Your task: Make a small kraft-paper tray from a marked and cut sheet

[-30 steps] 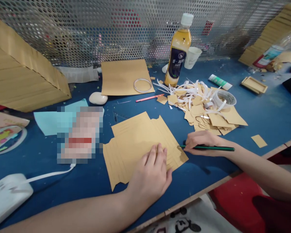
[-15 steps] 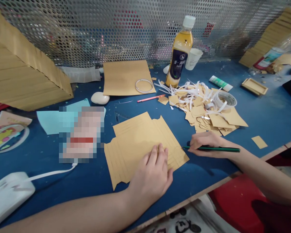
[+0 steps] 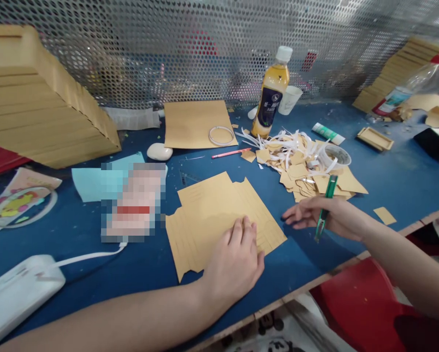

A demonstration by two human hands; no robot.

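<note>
A tan cardboard sheet (image 3: 212,215) with notched corners and scored lines lies on the blue table. My left hand (image 3: 236,256) rests on its lower right part, fingers close together and stretched out flat. To the right of the sheet, my right hand (image 3: 318,215) holds a green pen-like cutter (image 3: 326,205), which stands steeply between the thumb and fingers, its tip pointing down. The right fingertips are near the sheet's right corner, apart from it.
Behind my right hand lies a heap of paper scraps (image 3: 296,161) with a tape roll (image 3: 335,157). A bottle (image 3: 273,93) stands behind it. Stacked cardboard (image 3: 51,112), a phone (image 3: 135,203) and a power bank (image 3: 25,293) are at left.
The green cutter has swung from nearly level to steeply upright in my right hand, and its tip has left the sheet's edge. My left hand stays on the sheet. The view has shifted slightly.
</note>
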